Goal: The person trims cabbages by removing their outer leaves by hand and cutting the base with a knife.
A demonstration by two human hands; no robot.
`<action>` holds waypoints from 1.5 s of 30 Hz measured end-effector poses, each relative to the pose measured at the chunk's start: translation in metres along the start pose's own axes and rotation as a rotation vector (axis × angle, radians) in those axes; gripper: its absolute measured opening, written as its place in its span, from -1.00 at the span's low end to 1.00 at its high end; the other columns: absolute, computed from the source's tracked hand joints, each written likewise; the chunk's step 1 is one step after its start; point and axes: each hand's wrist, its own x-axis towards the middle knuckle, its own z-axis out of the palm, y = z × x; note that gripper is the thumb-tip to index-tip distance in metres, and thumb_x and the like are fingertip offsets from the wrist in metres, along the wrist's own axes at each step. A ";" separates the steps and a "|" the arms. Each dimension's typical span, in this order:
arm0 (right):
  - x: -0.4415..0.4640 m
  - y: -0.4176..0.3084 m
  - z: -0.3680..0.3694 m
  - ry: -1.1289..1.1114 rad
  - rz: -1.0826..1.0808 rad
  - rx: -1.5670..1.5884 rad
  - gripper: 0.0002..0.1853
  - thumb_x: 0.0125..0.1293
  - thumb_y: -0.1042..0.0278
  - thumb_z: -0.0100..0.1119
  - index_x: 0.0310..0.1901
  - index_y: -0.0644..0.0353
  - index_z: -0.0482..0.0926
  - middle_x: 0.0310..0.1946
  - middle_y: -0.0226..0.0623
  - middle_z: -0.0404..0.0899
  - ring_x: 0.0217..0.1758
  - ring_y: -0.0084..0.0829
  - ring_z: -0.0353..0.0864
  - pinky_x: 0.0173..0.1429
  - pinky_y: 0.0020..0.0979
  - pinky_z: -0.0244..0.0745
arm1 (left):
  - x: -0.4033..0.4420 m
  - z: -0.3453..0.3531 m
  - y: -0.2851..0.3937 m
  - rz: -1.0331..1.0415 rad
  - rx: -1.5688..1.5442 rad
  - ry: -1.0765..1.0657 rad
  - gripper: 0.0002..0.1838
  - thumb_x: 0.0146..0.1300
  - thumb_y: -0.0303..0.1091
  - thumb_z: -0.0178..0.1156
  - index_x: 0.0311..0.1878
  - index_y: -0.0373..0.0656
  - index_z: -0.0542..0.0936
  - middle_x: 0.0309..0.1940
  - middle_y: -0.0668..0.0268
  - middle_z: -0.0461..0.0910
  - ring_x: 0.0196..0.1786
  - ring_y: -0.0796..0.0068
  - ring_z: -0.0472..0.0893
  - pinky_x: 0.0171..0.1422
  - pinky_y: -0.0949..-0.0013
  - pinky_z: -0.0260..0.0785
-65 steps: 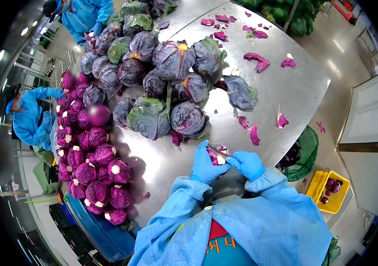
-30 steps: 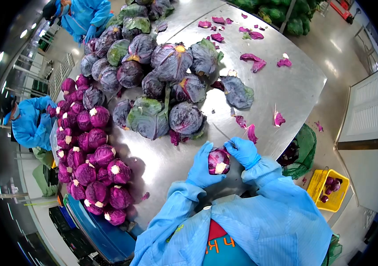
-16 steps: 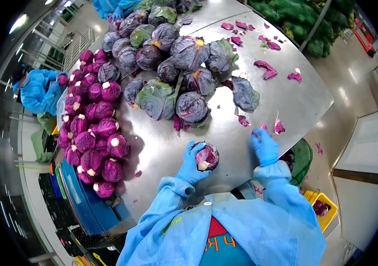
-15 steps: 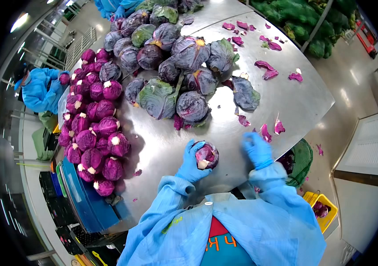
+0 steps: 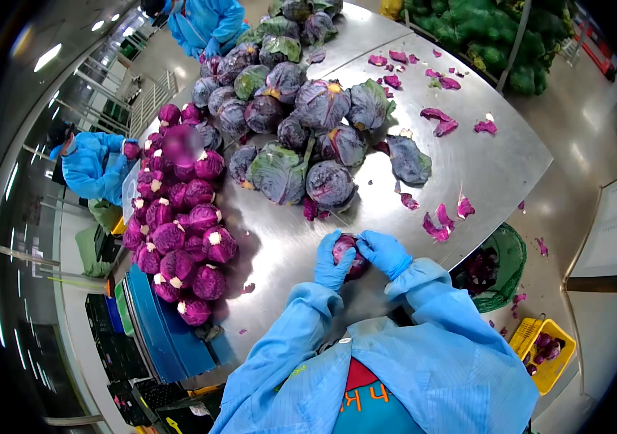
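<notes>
A small purple cabbage (image 5: 350, 254) is between my gloved hands near the front of the metal table (image 5: 286, 267). My left hand (image 5: 332, 262) is wrapped round its left side. My right hand (image 5: 386, 253) touches its upper right side with bent fingers; whether a knife is in it is hidden. Beyond my hands lies a heap of dark cabbages with outer leaves (image 5: 330, 185). To the left is a pile of peeled purple cabbages (image 5: 176, 266) with pale cut stems. Loose purple leaf pieces (image 5: 437, 230) lie to the right.
A green mesh bag (image 5: 514, 260) hangs beside the table's right edge. A yellow basket (image 5: 560, 369) with purple cabbages is on the floor. Blue bins (image 5: 171, 340) are at the lower left. Two co-workers in blue (image 5: 95, 170) are at the far left and top. Green net sacks (image 5: 482, 36) stand behind.
My right hand has moved back left from beside the loose leaves to the cabbage. Another purple leaf piece lies at the right. The view has shifted, and the cabbage has been turned.
</notes>
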 end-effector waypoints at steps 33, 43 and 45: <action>-0.030 -0.049 -0.016 -0.304 -0.021 -0.408 -0.65 0.13 0.19 0.37 -0.05 -0.02 0.54 -0.22 -0.26 0.48 -0.15 -0.12 0.56 -0.13 -0.19 0.45 | 0.024 -0.023 -0.010 0.158 -0.238 -0.405 -0.28 0.07 -0.17 0.45 0.29 -0.12 0.39 0.21 0.11 0.35 0.33 0.19 0.33 0.46 0.23 0.14; -0.094 -0.010 0.007 0.127 0.095 -0.214 -0.75 0.16 0.29 0.39 -0.26 0.14 0.49 -0.40 -0.26 0.48 -0.42 -0.33 0.48 -0.28 -0.36 0.44 | 0.019 -0.004 0.005 0.014 -0.096 -0.208 -0.34 0.12 -0.17 0.42 0.26 -0.13 0.42 0.15 0.15 0.42 0.23 0.25 0.41 0.38 0.26 0.23; -0.121 0.020 0.007 0.245 0.186 -0.151 -0.75 0.16 0.28 0.40 -0.27 0.16 0.50 -0.44 -0.30 0.52 -0.43 -0.39 0.50 -0.26 -0.37 0.47 | 0.031 -0.003 0.000 -0.325 -0.623 -0.216 -0.38 0.15 -0.20 0.40 0.26 -0.12 0.43 0.12 0.20 0.45 0.19 0.33 0.44 0.35 0.31 0.26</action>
